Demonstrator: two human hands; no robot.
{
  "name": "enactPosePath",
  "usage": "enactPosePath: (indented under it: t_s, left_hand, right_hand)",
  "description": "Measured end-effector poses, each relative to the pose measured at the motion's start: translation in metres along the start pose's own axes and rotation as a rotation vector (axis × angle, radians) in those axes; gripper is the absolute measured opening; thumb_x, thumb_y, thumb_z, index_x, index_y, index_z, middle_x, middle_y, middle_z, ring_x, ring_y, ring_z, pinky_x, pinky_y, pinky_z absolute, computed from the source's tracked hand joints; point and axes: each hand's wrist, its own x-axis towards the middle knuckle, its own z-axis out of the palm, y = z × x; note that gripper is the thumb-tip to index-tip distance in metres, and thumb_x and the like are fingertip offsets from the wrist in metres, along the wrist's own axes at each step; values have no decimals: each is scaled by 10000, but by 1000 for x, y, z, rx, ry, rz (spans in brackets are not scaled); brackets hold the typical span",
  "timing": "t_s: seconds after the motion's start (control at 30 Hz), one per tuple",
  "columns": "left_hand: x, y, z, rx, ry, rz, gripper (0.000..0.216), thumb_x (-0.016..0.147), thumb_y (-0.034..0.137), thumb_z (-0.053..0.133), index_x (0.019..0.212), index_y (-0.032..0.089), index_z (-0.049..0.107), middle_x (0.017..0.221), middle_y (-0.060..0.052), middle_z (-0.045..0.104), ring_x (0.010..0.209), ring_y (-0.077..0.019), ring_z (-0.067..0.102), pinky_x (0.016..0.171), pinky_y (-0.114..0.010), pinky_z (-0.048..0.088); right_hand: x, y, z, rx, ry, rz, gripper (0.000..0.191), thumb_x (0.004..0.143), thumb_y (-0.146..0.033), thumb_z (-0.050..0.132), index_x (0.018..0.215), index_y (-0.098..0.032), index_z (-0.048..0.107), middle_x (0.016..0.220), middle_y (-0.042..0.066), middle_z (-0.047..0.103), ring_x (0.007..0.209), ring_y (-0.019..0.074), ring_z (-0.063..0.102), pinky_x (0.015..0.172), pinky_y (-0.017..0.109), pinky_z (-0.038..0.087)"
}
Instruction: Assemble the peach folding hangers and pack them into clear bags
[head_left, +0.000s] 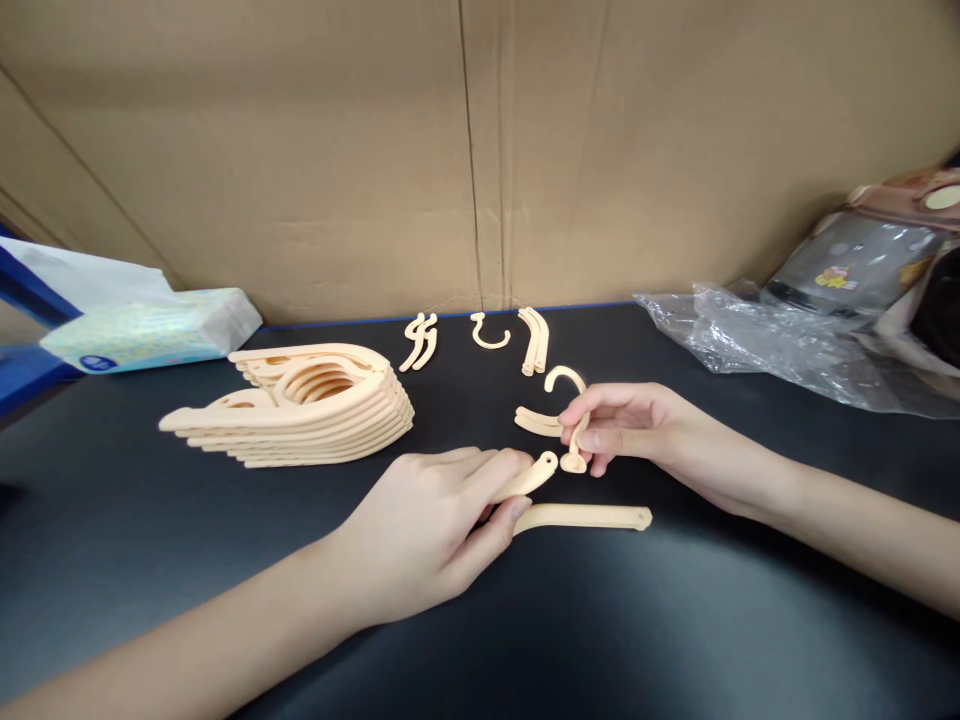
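My left hand (427,525) pinches the near ends of two peach plastic arm pieces: the upper arm piece (534,475) held between thumb and fingers, the lower arm piece (589,517) lying flat on the black surface (675,620) and stretching out to my right. My right hand (626,425) pinches a small hook piece (571,420) by its stem, curve upward, its rounded foot just beside the tip of the upper arm piece; I cannot tell whether they touch. Two more curved pieces (536,420) lie just behind the hook, by my right fingers.

Further back, loose parts sit in a row: a small cluster of clips (420,342), a single hook (489,333), and a bundle of curved strips (535,342). To the left is a stack of finished hangers (307,405), nested one on another.

Judging by this, several hangers seem done, one looks partway assembled in my hands, and the loose parts suggest a few more remain.

At the far left lies a tissue pack (150,328); at the right, crumpled clear plastic wrap (757,335); behind everything, a cardboard wall (375,150)
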Motion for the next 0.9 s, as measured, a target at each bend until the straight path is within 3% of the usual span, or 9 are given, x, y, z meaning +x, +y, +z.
enactPosePath:
  t_s: [0.3,0.53,0.77,0.9]
  left_hand:
    - [0,0,0,27,9,24,132,989,210,377,1064,184,483,777,21,570,618,-128,514,548,-239,355]
    - [-1,-2,0,61,27,36,129,1010,243,377,1033,185,490,751,22,560,620,-126,536,541,-230,366]
    - [3,0,0,159,33,126,231,1031,253,310,1150,174,492,754,5,597,640,-140,573,543,-238,391]
    - [2,-1,1,140,42,74,201,1022,255,335,1107,175,500,771,0,606,645,-140,578,554,-240,404]
  right_hand:
    - [0,1,-1,43,-10,18,90,811,-284,728,856,-210,704,786,-32,705,749,72,644,704,190,520]
    - [-1,0,-2,59,3,74,155,793,-303,746,914,-221,695,795,-29,710,778,81,665,722,191,537]
    - [0,0,-2,68,15,113,190,770,-330,757,883,-189,694,783,-10,693,758,108,666,734,241,559]
    - [-1,-1,-1,91,-9,91,155,781,-308,751,873,-193,701,806,-9,698,779,105,659,780,249,554]
